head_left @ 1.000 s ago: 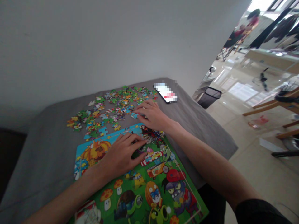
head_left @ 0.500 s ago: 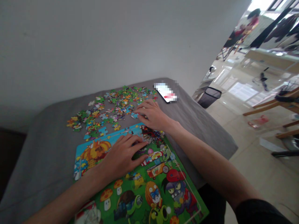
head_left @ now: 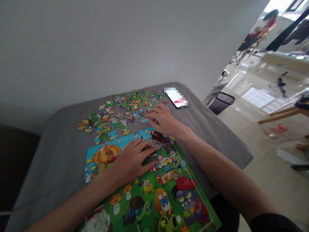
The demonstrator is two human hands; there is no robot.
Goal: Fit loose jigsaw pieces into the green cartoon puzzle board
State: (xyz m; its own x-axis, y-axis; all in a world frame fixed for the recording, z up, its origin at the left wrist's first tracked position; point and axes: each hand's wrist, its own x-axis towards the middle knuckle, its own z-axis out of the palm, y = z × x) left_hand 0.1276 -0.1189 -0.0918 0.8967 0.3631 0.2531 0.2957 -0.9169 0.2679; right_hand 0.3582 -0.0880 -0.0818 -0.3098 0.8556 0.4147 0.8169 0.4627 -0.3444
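Note:
My left hand (head_left: 136,158) lies flat with fingers spread on a printed puzzle board (head_left: 145,203), a colourful cartoon scene with a green lower part and a blue upper strip. A dark, detailed patch (head_left: 162,138) of the picture shows just beyond its fingertips. Over the near right side of the loose puzzle pieces (head_left: 130,104), my right hand (head_left: 164,120) reaches with curved fingers, thumb and index apart. By its fingertips is a light blue puzzle piece (head_left: 144,120); whether they touch it I cannot tell.
A lit phone (head_left: 176,97) lies at the far right of the grey-covered table (head_left: 205,129), near the wall (head_left: 108,48). On the floor to the right stand a dark mesh bin (head_left: 220,103) and wooden furniture legs (head_left: 282,112). A person in red (head_left: 267,24) is in the background.
The whole view has shifted slightly, so everything appears farther right. Both hands keep nearly the same place over the board and pieces.

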